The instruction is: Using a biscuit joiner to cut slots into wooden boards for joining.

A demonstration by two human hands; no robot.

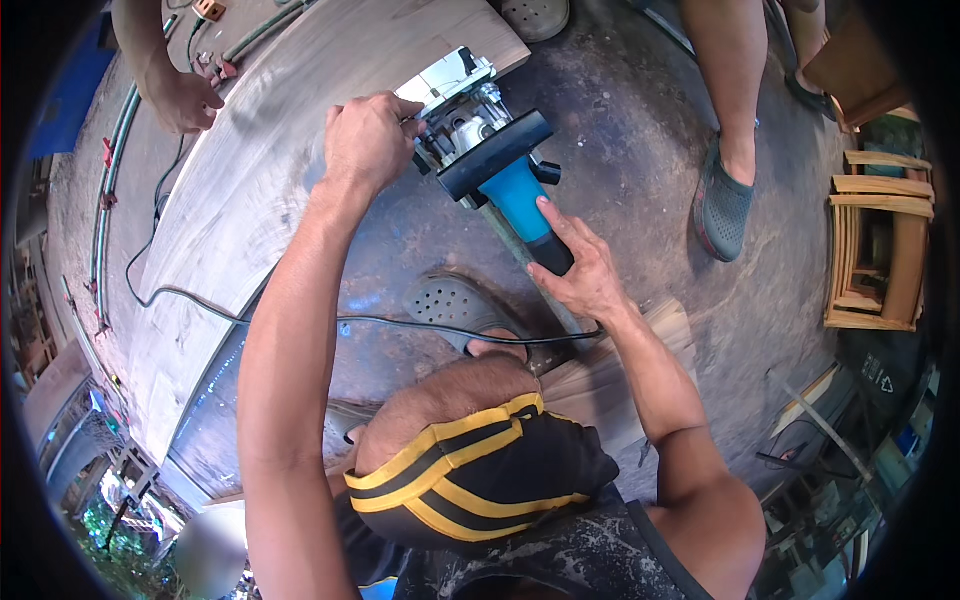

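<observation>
**Power tool held at the end of a long plank**

Dusty grey concrete floor [640, 130] fills the middle of the view, with a long pale wooden plank [230, 200] running from the lower left up to the top centre. At the plank's upper end sits a power tool [480, 140] with a blue body, a black cross handle and a bright metal base; the base rests on the plank's corner, and the blue body juts off past the edge over the floor.

The left hand [368, 140] is closed around the tool's front, beside the metal base, knuckles up. The right hand [580, 270] lies on the rear of the blue body with its fingers spread along it and the thumb pointing up the handle; it touches rather than wraps fully. A black cord [200, 300] trails from under the right hand across the floor and over the plank to the left.

Another person's hand [180, 95] rests on the plank at the upper left, well apart from the tool. A second person's foot in a grey clog [722, 210] stands on the floor to the right of the tool, near it. Wooden chair frames [880, 250] stand at the far right. Open floor lies between the tool and the clog.
</observation>
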